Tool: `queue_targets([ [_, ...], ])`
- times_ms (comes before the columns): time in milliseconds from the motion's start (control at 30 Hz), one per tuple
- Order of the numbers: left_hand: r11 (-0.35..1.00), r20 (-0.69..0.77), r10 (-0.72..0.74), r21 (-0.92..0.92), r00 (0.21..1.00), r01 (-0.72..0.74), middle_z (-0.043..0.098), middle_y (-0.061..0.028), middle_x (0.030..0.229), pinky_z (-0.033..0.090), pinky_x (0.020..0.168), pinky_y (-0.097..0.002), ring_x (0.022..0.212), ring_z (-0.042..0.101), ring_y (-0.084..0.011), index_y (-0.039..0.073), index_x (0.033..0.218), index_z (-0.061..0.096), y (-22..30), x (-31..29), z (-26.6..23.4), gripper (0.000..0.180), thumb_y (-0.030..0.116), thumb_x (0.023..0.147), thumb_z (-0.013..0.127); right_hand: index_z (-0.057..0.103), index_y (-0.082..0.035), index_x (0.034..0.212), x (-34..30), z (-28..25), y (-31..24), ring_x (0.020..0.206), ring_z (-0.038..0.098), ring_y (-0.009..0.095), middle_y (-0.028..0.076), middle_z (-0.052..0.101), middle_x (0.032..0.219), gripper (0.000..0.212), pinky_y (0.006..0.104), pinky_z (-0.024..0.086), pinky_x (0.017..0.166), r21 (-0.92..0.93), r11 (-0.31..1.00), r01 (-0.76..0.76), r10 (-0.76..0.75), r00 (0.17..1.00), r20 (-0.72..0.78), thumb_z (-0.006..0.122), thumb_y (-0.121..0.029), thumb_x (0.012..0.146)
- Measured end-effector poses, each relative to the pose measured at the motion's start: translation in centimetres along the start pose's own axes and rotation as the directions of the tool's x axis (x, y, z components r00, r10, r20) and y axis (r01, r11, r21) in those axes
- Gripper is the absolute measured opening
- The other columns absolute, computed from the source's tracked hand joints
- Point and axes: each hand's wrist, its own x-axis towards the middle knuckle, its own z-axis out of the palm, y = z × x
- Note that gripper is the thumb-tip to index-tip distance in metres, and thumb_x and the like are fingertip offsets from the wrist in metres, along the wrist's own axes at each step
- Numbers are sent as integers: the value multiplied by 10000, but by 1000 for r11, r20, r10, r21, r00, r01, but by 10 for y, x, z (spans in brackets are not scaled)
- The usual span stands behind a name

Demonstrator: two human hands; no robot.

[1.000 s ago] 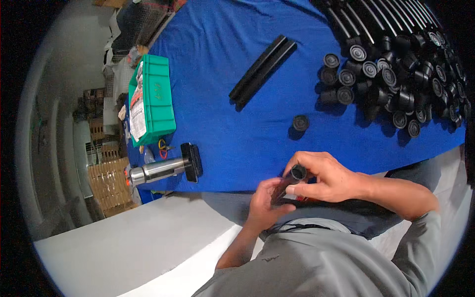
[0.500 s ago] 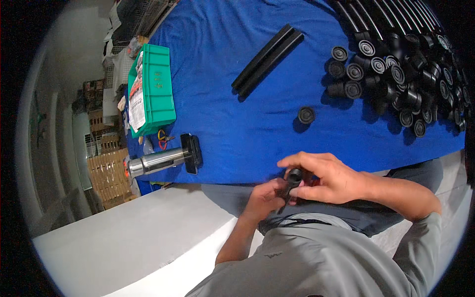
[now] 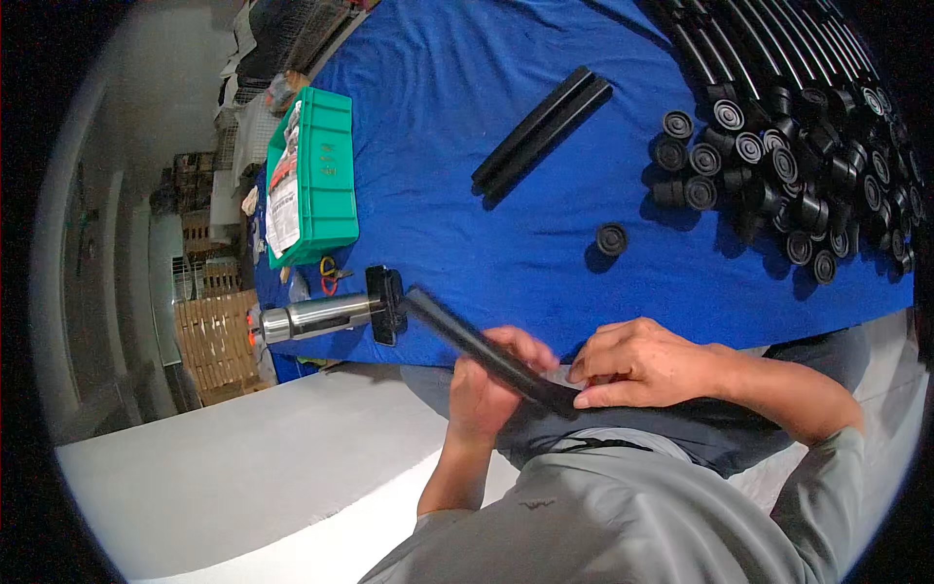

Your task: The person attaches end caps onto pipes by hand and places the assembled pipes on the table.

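A long black tube (image 3: 477, 348) slants across my lap at the table's near edge, its far end pointing up and left toward a black phone-like slab. My left hand (image 3: 486, 394) is closed around its middle from below, the fingertips slightly blurred. At the tube's near end is my right hand (image 3: 642, 365), fingers curled and thumb tip against that end. Whether anything small sits between the right fingers is hidden. A single round black cap (image 3: 611, 238) with ringed grooves lies on the blue cloth beyond the right hand.
On the blue-covered table (image 3: 438, 224) lie two black tubes (image 3: 543, 136) side by side. Many black caps (image 3: 783, 165) and rods (image 3: 759, 49) crowd the right. At left are a green crate (image 3: 326, 170), scissors (image 3: 331, 275), a steel flask (image 3: 316, 316) and the black slab (image 3: 386, 307).
The tube, seen nearly end-on before, now lies lengthwise toward the upper left. My left hand has shifted left and regripped around its middle. The right hand moved slightly downward.
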Motion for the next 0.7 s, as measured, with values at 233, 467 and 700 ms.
queue_targets([
  [233, 817, 0, -482, 362, 876, 449, 643, -103, 1018, 516, 777, -295, 847, 637, -166, -18, 1204, 556, 5, -6, -4, 386, 4, 839, 679, 602, -12, 1296, 6, -17, -19, 887, 617, 166, 119, 613, 1069, 484, 292, 534, 694, 197, 973, -120, 145, 982, -118, 730, -243, 890],
  [467, 834, 51, -541, 160, 840, 528, 633, -102, 1102, 522, 829, -321, 958, 623, -171, 18, 1175, 528, -9, -9, 0, 528, -122, 716, 746, 646, -45, 1256, 5, -15, -14, 817, 587, 136, 89, 637, 1081, 374, 284, 491, 713, 282, 954, -105, 89, 994, 67, 711, -144, 900],
  [700, 817, 105, -569, 182, 816, 547, 651, -105, 1044, 536, 886, -387, 952, 660, -228, 1, 1176, 552, -14, -12, -4, 527, -46, 680, 722, 675, -54, 1150, 3, -8, -12, 783, 615, 128, 66, 655, 991, 309, 278, 492, 685, 304, 950, -67, 64, 998, 17, 738, -171, 872],
])
